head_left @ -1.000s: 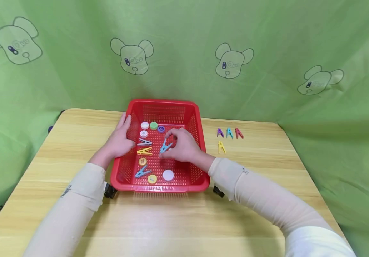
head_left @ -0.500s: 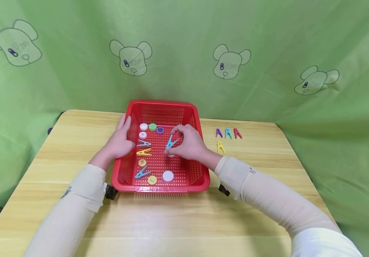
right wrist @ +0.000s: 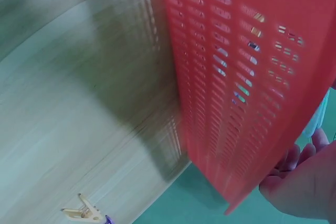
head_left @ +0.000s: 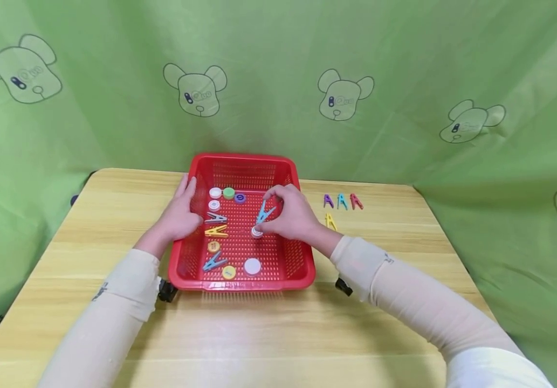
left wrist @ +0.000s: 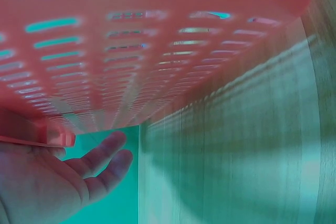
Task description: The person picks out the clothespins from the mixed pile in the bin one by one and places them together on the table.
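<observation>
A red slotted plastic basket (head_left: 258, 285) sits on the wooden table. My left hand (head_left: 177, 215) holds its left rim, thumb over the inner side and fingers along the outside; the left wrist view shows loosely extended fingers (left wrist: 107, 174) below the rim. Inside the basket, my right hand (head_left: 294, 214) pinches a light blue clothespin (head_left: 262, 215) between thumb and fingers. Just below it lies a white bottle cap (head_left: 256, 233). Along the basket's left side are a grey clothespin (head_left: 217, 217), a yellow clothespin (head_left: 216, 231) and a grey-blue clothespin (head_left: 214, 262).
Several bottle caps lie in the basket, among them a green cap (head_left: 228, 193), a purple cap (head_left: 240, 199) and a large white cap (head_left: 252, 266). Right of the basket are purple (head_left: 328, 201), blue, red and yellow clothespins on the table. A green curtain (head_left: 268, 124) hangs behind.
My right hand has moved right inside the basket with the light blue clothespin, uncovering more of the white cap beneath. The left hand has stayed at the rim.
</observation>
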A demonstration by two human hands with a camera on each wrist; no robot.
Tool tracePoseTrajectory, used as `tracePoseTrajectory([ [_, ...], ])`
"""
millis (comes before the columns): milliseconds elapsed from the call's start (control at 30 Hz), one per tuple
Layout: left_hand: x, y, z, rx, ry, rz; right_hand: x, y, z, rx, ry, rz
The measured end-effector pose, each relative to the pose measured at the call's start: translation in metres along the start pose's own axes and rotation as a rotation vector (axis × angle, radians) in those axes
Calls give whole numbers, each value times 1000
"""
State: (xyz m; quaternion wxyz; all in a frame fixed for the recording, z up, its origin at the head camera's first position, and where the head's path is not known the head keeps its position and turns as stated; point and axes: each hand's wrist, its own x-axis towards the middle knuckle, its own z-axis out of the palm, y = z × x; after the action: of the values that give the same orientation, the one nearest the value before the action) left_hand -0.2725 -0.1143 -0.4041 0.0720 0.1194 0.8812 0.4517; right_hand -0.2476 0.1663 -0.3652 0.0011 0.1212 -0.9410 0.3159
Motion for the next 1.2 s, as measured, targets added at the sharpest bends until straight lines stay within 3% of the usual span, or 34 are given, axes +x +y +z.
tracePoseTrajectory([
  [667, 2, -4, 3, -10, 10, 10, -4, 16, -17, 65, 33, -40],
  [1200, 2, -4, 4, -1, 9, 2, -14, 35, -32, 91, 78, 14],
])
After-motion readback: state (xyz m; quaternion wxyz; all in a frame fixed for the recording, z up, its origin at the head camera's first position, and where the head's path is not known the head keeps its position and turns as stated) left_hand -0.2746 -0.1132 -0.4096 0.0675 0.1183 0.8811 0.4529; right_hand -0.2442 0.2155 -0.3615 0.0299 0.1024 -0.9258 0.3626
